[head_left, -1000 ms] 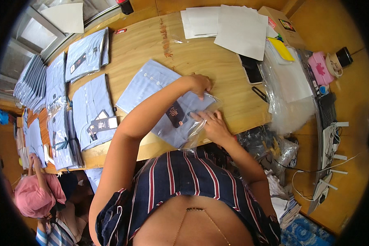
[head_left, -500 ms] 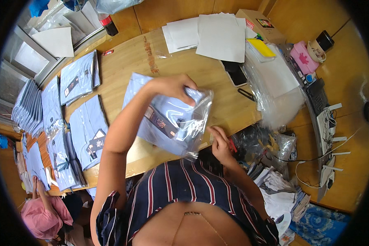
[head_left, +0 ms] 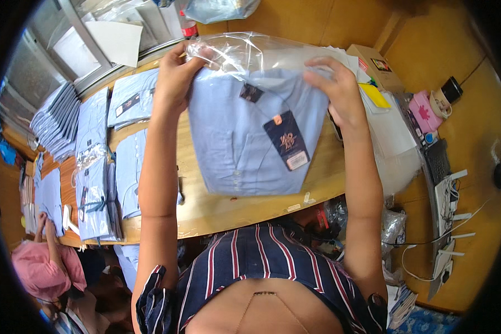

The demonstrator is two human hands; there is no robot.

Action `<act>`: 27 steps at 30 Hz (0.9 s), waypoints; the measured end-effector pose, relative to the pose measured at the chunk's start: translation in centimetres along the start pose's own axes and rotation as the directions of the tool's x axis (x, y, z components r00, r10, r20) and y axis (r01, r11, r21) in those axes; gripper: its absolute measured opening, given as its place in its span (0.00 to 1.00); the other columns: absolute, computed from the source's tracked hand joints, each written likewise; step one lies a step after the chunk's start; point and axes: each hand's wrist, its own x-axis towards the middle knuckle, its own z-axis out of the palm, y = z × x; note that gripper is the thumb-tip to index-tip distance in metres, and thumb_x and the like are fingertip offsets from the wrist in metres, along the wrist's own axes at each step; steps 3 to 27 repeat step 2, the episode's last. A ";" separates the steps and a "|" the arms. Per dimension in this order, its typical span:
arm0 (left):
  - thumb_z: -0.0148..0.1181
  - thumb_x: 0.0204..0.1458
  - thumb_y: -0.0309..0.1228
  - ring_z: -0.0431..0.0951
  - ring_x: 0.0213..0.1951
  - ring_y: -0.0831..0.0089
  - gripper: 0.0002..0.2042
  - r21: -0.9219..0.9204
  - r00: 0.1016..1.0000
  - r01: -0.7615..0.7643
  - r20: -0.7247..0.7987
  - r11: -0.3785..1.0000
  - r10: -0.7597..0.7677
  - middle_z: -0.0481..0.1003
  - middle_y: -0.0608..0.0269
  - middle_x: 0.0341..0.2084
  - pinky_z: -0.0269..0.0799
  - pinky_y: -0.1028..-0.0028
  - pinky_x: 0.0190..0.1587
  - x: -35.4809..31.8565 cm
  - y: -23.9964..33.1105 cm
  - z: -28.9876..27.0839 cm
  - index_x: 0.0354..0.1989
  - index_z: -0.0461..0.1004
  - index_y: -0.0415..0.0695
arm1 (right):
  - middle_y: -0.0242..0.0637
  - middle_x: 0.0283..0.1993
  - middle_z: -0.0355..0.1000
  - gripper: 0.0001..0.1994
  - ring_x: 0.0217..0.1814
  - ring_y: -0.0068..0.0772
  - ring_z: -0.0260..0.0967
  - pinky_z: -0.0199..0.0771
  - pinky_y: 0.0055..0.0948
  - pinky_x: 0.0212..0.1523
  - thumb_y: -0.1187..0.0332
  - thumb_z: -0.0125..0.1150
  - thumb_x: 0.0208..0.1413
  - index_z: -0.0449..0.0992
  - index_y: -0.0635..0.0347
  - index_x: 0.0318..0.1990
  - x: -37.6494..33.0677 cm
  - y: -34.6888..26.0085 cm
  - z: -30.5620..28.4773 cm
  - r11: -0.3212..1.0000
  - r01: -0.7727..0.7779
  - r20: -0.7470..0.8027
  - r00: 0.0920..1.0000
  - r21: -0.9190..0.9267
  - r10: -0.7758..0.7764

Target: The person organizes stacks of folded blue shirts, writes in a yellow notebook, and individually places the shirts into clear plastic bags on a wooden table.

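Note:
A folded light blue shirt (head_left: 220,147) in a clear plastic bag (head_left: 273,50) is held up over the table, directly in front of me. A dark hang tag (head_left: 285,140) and a smaller dark label (head_left: 251,93) show on the shirt's front. My left hand (head_left: 177,77) is closed on the upper left corner of the bag, where the plastic bunches. At the upper right, my right hand (head_left: 339,89) has its fingers and thumb curled round the bag's edge. The loose plastic stretches between both hands, above the shirt.
More folded blue shirts (head_left: 94,125) and a tall stack of them (head_left: 55,119) are at the left. A co-worker in a pink top (head_left: 44,270) has hands on the far left table. Papers, a cardboard box (head_left: 377,67) and a desk phone (head_left: 437,158) are at the right.
The bagged shirt has been turned and raised away from me, its tag now facing up. My right hand has moved from the table's near edge up to the bag; my left hand has shifted to its corner.

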 end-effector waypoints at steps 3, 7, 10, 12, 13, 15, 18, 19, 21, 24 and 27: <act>0.58 0.40 0.27 0.70 0.25 0.78 0.15 -0.191 0.998 0.009 -0.055 0.982 -0.020 0.72 0.60 0.26 0.66 0.81 0.30 2.4 -4.2 -1.0 0.38 0.67 0.36 | 0.32 0.34 0.69 0.13 0.38 0.22 0.64 0.64 0.18 0.40 0.71 0.62 0.40 0.71 0.55 0.37 3.9 3.3 -0.9 0.991 -0.110 0.054 0.993 0.074 0.106; 0.58 0.40 0.27 0.70 0.25 0.78 0.15 -0.191 0.998 0.009 -0.055 0.982 -0.020 0.72 0.60 0.26 0.66 0.81 0.30 2.4 -4.2 -1.0 0.38 0.67 0.36 | 0.32 0.34 0.69 0.13 0.38 0.22 0.64 0.64 0.18 0.40 0.71 0.62 0.40 0.71 0.55 0.37 3.9 3.3 -0.9 0.991 -0.110 0.054 0.993 0.074 0.106; 0.58 0.40 0.27 0.70 0.25 0.78 0.15 -0.191 0.998 0.009 -0.055 0.982 -0.020 0.72 0.60 0.26 0.66 0.81 0.30 2.4 -4.2 -1.0 0.38 0.67 0.36 | 0.32 0.34 0.69 0.13 0.38 0.22 0.64 0.64 0.18 0.40 0.71 0.62 0.40 0.71 0.55 0.37 3.9 3.3 -0.9 0.991 -0.110 0.054 0.993 0.074 0.106; 0.58 0.40 0.27 0.70 0.25 0.78 0.15 -0.191 0.998 0.009 -0.055 0.982 -0.020 0.72 0.60 0.26 0.66 0.81 0.30 2.4 -4.2 -1.0 0.38 0.67 0.36 | 0.32 0.34 0.69 0.13 0.38 0.22 0.64 0.64 0.18 0.40 0.71 0.62 0.40 0.71 0.55 0.37 3.9 3.3 -0.9 0.991 -0.110 0.054 0.993 0.074 0.106; 0.58 0.40 0.27 0.70 0.25 0.78 0.15 -0.191 0.998 0.009 -0.055 0.982 -0.020 0.72 0.60 0.26 0.66 0.81 0.30 2.4 -4.2 -1.0 0.38 0.67 0.36 | 0.32 0.34 0.69 0.13 0.38 0.22 0.64 0.64 0.18 0.40 0.71 0.62 0.40 0.71 0.55 0.37 3.9 3.3 -0.9 0.991 -0.110 0.054 0.993 0.074 0.106; 0.58 0.40 0.27 0.70 0.25 0.78 0.15 -0.191 0.998 0.009 -0.055 0.982 -0.020 0.72 0.60 0.26 0.66 0.81 0.30 2.4 -4.2 -1.0 0.38 0.67 0.36 | 0.32 0.34 0.69 0.13 0.38 0.22 0.64 0.64 0.18 0.40 0.71 0.62 0.40 0.71 0.55 0.37 3.9 3.3 -0.9 0.991 -0.110 0.054 0.993 0.074 0.106; 0.58 0.40 0.27 0.70 0.25 0.78 0.15 -0.191 0.998 0.009 -0.055 0.982 -0.020 0.72 0.60 0.26 0.66 0.81 0.30 2.4 -4.2 -1.0 0.38 0.67 0.36 | 0.32 0.34 0.69 0.13 0.38 0.22 0.64 0.64 0.18 0.40 0.71 0.62 0.40 0.71 0.55 0.37 3.9 3.3 -0.9 0.991 -0.110 0.054 0.993 0.074 0.106; 0.58 0.40 0.27 0.70 0.25 0.78 0.15 -0.191 0.998 0.009 -0.055 0.982 -0.020 0.72 0.60 0.26 0.66 0.81 0.30 2.4 -4.2 -1.0 0.38 0.67 0.36 | 0.32 0.34 0.69 0.13 0.38 0.22 0.64 0.64 0.18 0.40 0.71 0.62 0.40 0.71 0.55 0.37 3.9 3.3 -0.9 0.991 -0.110 0.054 0.993 0.074 0.106; 0.58 0.40 0.27 0.70 0.25 0.78 0.15 -0.191 0.998 0.009 -0.055 0.982 -0.020 0.72 0.60 0.26 0.66 0.81 0.30 2.4 -4.2 -1.0 0.38 0.67 0.36 | 0.32 0.34 0.69 0.13 0.38 0.22 0.64 0.64 0.18 0.40 0.71 0.62 0.40 0.71 0.55 0.37 3.9 3.3 -0.9 0.991 -0.110 0.054 0.993 0.074 0.106; 0.58 0.40 0.27 0.70 0.25 0.78 0.15 -0.191 0.998 0.009 -0.055 0.982 -0.020 0.72 0.60 0.26 0.66 0.81 0.30 2.4 -4.2 -1.0 0.38 0.67 0.36 | 0.32 0.34 0.69 0.13 0.38 0.22 0.64 0.64 0.18 0.40 0.71 0.62 0.40 0.71 0.55 0.37 3.9 3.3 -0.9 0.991 -0.110 0.054 0.993 0.074 0.106; 0.58 0.40 0.27 0.70 0.25 0.78 0.15 -0.191 0.998 0.009 -0.055 0.982 -0.020 0.72 0.60 0.26 0.66 0.81 0.30 2.4 -4.2 -1.0 0.38 0.67 0.36 | 0.32 0.34 0.69 0.13 0.38 0.22 0.64 0.64 0.18 0.40 0.71 0.62 0.40 0.71 0.55 0.37 3.9 3.3 -0.9 0.991 -0.110 0.054 0.993 0.074 0.106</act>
